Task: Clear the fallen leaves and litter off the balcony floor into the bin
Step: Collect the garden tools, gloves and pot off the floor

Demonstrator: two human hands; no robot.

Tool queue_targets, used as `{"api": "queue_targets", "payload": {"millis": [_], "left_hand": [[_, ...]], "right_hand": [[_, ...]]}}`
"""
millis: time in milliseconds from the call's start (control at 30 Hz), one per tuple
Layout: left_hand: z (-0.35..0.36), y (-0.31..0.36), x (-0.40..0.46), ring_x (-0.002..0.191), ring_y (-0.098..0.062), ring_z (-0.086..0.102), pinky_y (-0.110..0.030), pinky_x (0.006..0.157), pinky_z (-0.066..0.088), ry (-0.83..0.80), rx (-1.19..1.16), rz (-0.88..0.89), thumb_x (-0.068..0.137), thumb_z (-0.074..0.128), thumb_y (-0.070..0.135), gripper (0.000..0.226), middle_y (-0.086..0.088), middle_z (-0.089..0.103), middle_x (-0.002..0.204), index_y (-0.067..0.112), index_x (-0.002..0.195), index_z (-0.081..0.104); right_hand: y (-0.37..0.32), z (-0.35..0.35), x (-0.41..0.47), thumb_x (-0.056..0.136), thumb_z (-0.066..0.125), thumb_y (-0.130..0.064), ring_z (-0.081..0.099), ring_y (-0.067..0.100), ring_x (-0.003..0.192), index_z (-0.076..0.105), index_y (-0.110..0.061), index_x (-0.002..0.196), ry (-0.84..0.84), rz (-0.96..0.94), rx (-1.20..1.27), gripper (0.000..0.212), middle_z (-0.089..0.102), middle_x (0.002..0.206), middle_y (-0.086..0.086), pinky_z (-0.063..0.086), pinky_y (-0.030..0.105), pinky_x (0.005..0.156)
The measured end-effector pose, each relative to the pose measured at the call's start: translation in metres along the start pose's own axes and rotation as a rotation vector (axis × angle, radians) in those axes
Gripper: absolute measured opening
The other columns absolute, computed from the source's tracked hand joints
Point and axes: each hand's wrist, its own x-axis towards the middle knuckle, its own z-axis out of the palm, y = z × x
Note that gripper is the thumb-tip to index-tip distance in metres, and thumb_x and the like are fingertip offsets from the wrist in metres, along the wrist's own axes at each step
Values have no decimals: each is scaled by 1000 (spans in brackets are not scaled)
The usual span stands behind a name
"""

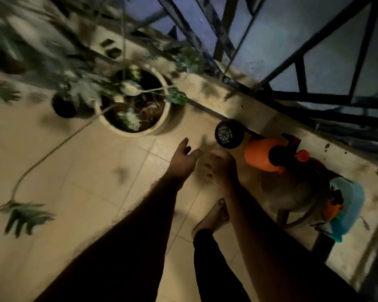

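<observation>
Forearms: two bare forearms are reaching down and forward from the bottom edge, closest to the camera, over a pale tiled floor (92, 162).
Foot: a bare foot (214, 216) is standing on the tiles between the arms.
Left hand: the left hand (184, 159) is hanging over the floor with fingers spread loosely and wide, holding nothing and touching nothing I can see.
Right hand: the right hand (222, 165) is sitting just beside the left, fingers curling inward; blur is hiding whether it is pinching anything, so I cannot tell its grip.
Leaves: a large fallen leaf (26, 215) is lying on the tiles at far left, well apart from both hands, trailing a long thin stem (52, 149) toward the pot. A small dark smudge on the tiles nearer the hands may be litter; it is too blurred to tell.
Handling: the leaf is looking light, limp and probably brittle at the lobes; taking it by the stem, or scooping under the blade, is likely safest.
Pot: a round pot (162, 125) of plants is standing ahead of the hands.
Ledge side: a dark wheel (228, 134), an orange sprayer (262, 154) and a blue tub (351, 205) are sitting to the right by the railing (314, 99).
Bin: no bin is clearly showing.
</observation>
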Motion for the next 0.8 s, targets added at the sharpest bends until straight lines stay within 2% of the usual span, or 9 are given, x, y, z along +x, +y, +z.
{"api": "queue_targets", "payload": {"millis": [67,200,267,333,467,533,600,700,800], "left_hand": [[-26,14,-34,136,-22,43,-30,76,47,42,-16,24,96,61,27,69,-6,33,157,26,155,24],[-89,36,-100,130,-20,47,-39,93,48,135,-105,71,97,60,29,63,-5,41,151,24,152,30],[-120,44,-128,123,-19,51,-41,94,49,176,-138,92,97,59,29,59,-4,48,143,23,150,33],[-157,49,-156,115,-18,54,-41,91,50,215,-186,110,98,58,29,54,-3,55,129,19,148,38],[-231,49,-176,115,-18,57,-38,87,53,256,-279,159,99,55,28,43,1,61,119,19,140,48],[-275,44,-178,113,-16,59,-37,85,55,287,-327,187,99,56,29,39,8,62,112,21,137,51],[-313,39,-178,109,-15,61,-36,86,55,308,-362,188,100,55,28,35,8,62,110,22,134,52],[-380,37,-179,107,-16,62,-35,83,54,308,-388,176,100,54,26,31,4,64,113,20,131,54],[-433,41,-172,106,-19,63,-42,85,54,326,-336,160,100,54,25,29,1,64,111,18,128,56]], "right_hand": [[-22,13,-36,96,58,-16,70,26,93,63,-10,116,-46,-8,-8,21,71,105,10,57,41,79],[-65,47,-112,98,54,-13,68,18,82,62,-17,97,-209,-24,-38,9,69,108,10,49,28,63],[-84,64,-146,99,52,-13,68,18,83,60,-23,88,-248,-54,-84,16,69,104,8,49,28,65],[-100,89,-182,98,53,-17,71,16,84,62,-24,92,-287,-68,-133,13,71,102,5,50,31,69],[-123,150,-216,94,57,-15,69,10,67,66,-17,89,-296,-107,-182,10,73,88,5,50,23,53],[-131,190,-223,97,56,-18,69,17,71,64,-20,85,-304,-153,-231,14,72,88,7,51,28,58],[-135,222,-229,99,55,-20,69,21,77,63,-22,88,-304,-174,-261,14,71,92,7,51,32,61],[-144,279,-235,100,54,-23,69,18,77,62,-18,100,-281,-183,-275,9,71,94,4,49,29,58],[-155,324,-234,100,55,-21,67,14,72,62,-17,102,-283,-170,-256,8,69,90,3,48,27,55]]}}
